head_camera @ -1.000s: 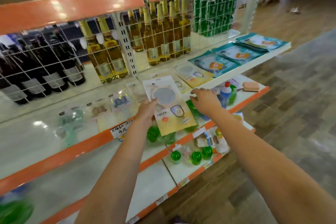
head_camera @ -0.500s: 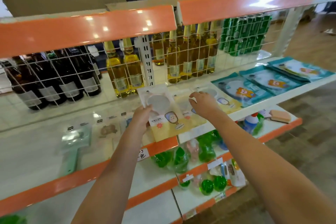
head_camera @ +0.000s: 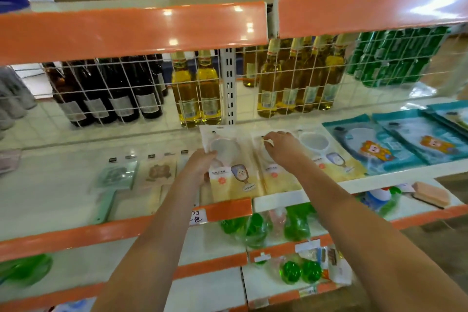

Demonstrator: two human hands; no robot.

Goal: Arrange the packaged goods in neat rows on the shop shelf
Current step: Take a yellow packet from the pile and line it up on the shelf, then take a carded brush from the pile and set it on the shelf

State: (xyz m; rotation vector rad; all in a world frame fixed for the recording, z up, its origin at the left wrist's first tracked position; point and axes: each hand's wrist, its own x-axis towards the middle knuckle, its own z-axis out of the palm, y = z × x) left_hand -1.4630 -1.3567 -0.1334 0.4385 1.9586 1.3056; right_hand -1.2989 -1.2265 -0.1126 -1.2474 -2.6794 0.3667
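My left hand (head_camera: pixel 200 162) grips the left edge of a yellow-and-white packet (head_camera: pixel 234 167) that lies flat on the white shelf (head_camera: pixel 63 190), near its front edge. My right hand (head_camera: pixel 281 147) rests with curled fingers on the top of a second yellow packet (head_camera: pixel 276 180) just to the right. A third yellow packet (head_camera: pixel 334 157) lies further right, partly under my wrist. Beyond it, teal packets (head_camera: pixel 405 144) lie in an overlapping row. Small clear packets (head_camera: pixel 157 172) sit to the left of my left hand.
A wire grid (head_camera: pixel 253 83) backs the shelf, with dark bottles (head_camera: pixel 106 94), yellow bottles (head_camera: pixel 197 94) and green cans (head_camera: pixel 395 58) behind it. An orange-edged shelf (head_camera: pixel 131 30) overhangs above. Lower shelves hold green bottles (head_camera: pixel 253 228) and a brush (head_camera: pixel 430 194).
My left hand has carried the yellow packet up and back onto the shelf, beside the others. My right hand has stayed on the neighbouring packet. The camera has moved closer.
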